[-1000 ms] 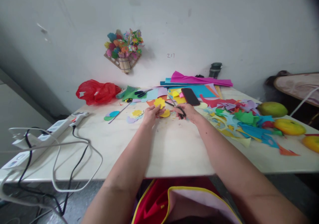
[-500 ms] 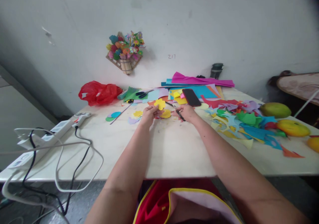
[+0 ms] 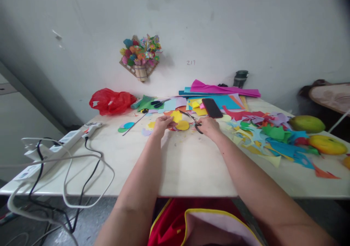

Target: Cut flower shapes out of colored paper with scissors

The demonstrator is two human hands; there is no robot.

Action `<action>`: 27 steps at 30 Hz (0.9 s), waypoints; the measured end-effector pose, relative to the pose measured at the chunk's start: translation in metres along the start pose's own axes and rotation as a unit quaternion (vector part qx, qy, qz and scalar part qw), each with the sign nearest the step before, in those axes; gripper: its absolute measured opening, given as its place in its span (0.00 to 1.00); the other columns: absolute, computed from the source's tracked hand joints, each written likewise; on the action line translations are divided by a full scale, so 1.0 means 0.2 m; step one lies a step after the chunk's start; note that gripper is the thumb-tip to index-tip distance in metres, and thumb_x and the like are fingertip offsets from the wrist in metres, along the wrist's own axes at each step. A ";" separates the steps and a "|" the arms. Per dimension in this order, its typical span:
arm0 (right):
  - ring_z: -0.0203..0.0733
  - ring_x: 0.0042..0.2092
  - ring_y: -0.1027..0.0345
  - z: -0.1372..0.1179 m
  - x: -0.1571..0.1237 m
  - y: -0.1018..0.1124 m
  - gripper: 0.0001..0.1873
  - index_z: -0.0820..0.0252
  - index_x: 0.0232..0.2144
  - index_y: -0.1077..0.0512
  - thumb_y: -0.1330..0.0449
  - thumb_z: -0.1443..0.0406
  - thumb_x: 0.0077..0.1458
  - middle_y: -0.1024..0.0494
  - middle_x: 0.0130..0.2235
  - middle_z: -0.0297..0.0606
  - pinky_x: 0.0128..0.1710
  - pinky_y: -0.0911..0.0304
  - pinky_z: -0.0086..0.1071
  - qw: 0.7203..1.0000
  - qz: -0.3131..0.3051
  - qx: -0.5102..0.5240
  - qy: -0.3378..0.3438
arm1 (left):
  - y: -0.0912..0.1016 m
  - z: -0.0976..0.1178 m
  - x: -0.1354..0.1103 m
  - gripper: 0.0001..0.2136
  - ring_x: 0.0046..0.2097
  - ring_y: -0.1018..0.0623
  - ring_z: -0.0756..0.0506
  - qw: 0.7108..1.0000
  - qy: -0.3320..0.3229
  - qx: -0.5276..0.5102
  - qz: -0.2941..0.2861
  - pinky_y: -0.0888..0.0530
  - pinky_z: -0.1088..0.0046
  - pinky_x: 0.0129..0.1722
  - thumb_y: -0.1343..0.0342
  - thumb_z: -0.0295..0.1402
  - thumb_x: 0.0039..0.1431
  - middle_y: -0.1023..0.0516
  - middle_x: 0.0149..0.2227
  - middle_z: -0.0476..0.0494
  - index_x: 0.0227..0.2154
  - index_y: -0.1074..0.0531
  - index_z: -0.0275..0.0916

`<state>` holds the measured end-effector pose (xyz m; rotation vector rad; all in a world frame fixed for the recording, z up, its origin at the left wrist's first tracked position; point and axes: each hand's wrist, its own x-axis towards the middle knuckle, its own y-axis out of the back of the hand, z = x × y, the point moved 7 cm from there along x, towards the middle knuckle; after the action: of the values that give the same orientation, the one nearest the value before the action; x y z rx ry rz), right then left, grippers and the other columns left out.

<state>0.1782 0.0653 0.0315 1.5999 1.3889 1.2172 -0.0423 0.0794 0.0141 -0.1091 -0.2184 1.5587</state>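
Pinched in my left hand [image 3: 164,125] is a yellow paper flower [image 3: 177,116] with a scalloped edge. My right hand [image 3: 208,126] is closed round a pair of scissors [image 3: 194,120], whose dark handle shows below the fingers. The blades point left and lie close to the flower's right side; I cannot tell whether they touch it. Beneath the flower, a yellow paper disc [image 3: 182,125] lies on the table. Just left of my left hand rest another yellow cutout [image 3: 151,125] and a pale purple one [image 3: 146,132].
Paper scraps [image 3: 276,133] and yellow-green fruit [image 3: 307,123] spread over the right side. A phone [image 3: 212,108] lies on coloured sheets behind my right hand. Dark-handled scissors [image 3: 157,103] and a red plastic bag [image 3: 112,102] are at back left. A power strip [image 3: 51,154] with cables runs along the left edge.
The scissors' blades have opened wider and moved nearer the yellow flower. The whole view has shifted slightly, so objects appear a little further right.
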 end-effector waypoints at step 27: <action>0.51 0.48 0.26 0.05 0.01 0.00 0.21 0.53 0.43 0.20 0.34 0.52 0.48 0.19 0.46 0.42 0.38 0.36 0.33 0.999 0.003 0.006 -0.033 | 0.57 0.18 -0.14 0.05 0.61 0.35 0.31 0.809 0.015 0.390 0.440 0.41 0.51 0.58 0.40 0.31 0.51 0.22 0.47 0.28 0.31 0.22 0.38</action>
<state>0.1878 0.0687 0.0290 1.6379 1.3533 1.1509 -0.1615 0.0513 0.0235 0.4860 0.6053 2.4487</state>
